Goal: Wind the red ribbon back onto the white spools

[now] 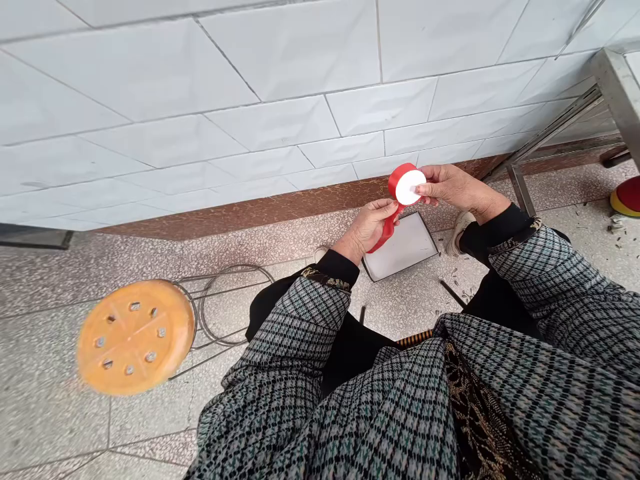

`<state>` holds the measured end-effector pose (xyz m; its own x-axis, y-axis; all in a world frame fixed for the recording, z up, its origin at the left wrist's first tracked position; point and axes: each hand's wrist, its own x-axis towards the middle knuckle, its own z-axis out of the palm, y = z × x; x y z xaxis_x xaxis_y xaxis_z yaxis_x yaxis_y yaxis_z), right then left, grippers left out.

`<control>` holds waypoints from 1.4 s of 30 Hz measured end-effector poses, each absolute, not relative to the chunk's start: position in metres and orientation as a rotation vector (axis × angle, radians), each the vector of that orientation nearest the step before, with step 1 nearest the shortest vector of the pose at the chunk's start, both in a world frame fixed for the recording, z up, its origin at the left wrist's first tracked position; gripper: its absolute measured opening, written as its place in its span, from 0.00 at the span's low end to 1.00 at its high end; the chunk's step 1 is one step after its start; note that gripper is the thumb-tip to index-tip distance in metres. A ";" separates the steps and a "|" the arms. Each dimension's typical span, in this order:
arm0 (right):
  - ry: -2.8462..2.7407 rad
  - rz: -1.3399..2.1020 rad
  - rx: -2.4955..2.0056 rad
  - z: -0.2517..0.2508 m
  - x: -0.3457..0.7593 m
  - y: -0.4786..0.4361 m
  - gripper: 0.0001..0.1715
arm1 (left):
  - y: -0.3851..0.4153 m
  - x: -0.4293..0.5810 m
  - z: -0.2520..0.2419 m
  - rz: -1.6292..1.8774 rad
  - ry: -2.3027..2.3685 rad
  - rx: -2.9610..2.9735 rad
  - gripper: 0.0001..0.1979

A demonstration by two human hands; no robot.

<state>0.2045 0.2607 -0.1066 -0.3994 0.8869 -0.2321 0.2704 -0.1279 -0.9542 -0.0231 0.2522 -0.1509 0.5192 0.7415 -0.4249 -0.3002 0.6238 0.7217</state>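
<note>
A roll of red ribbon with a white round side is held up in front of the wall. My right hand grips the roll at its right side, thumb against the white face and fingers behind. A loose length of the ribbon hangs down from the roll. My left hand pinches this strip just below the roll, and its tail drops past the fingers. Below both hands, on the floor, lies a shallow white tray with a dark edge.
An orange round stool with metal legs is on the left. White wall tiles rise in front. A metal frame stands at the right, near a red and yellow object. Small dark scraps litter the speckled floor.
</note>
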 end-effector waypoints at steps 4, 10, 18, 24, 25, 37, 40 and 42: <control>-1.797 1.510 -1.389 -0.111 0.211 0.263 0.21 | 0.256 -0.025 -0.160 0.635 0.877 0.747 0.08; -2.104 1.280 -1.542 -0.122 0.215 0.266 0.16 | 0.255 -0.022 -0.162 0.542 0.898 0.669 0.08; -2.558 0.783 -1.564 -0.115 0.209 0.259 0.11 | 0.251 -0.016 -0.169 0.536 0.904 0.559 0.25; -2.809 0.472 -1.624 -0.124 0.198 0.248 0.12 | 0.250 -0.014 -0.176 0.411 0.947 0.550 0.29; -2.831 0.421 -1.619 -0.125 0.196 0.246 0.12 | 0.250 -0.013 -0.177 0.395 0.953 0.561 0.29; -2.422 0.758 -1.458 -0.117 0.199 0.258 0.09 | 0.249 -0.005 -0.171 0.477 0.863 0.482 0.22; -2.246 0.897 -1.453 -0.121 0.201 0.262 0.13 | 0.249 -0.008 -0.166 0.472 0.828 0.475 0.22; -2.135 0.967 -1.486 -0.123 0.202 0.263 0.17 | 0.249 -0.010 -0.163 0.489 0.796 0.478 0.21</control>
<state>0.2019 0.2633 -0.1233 -0.3792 0.9214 -0.0850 0.6716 0.2109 -0.7103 -0.0098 0.2490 -0.1635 0.6023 0.5774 -0.5512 -0.2308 0.7870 0.5722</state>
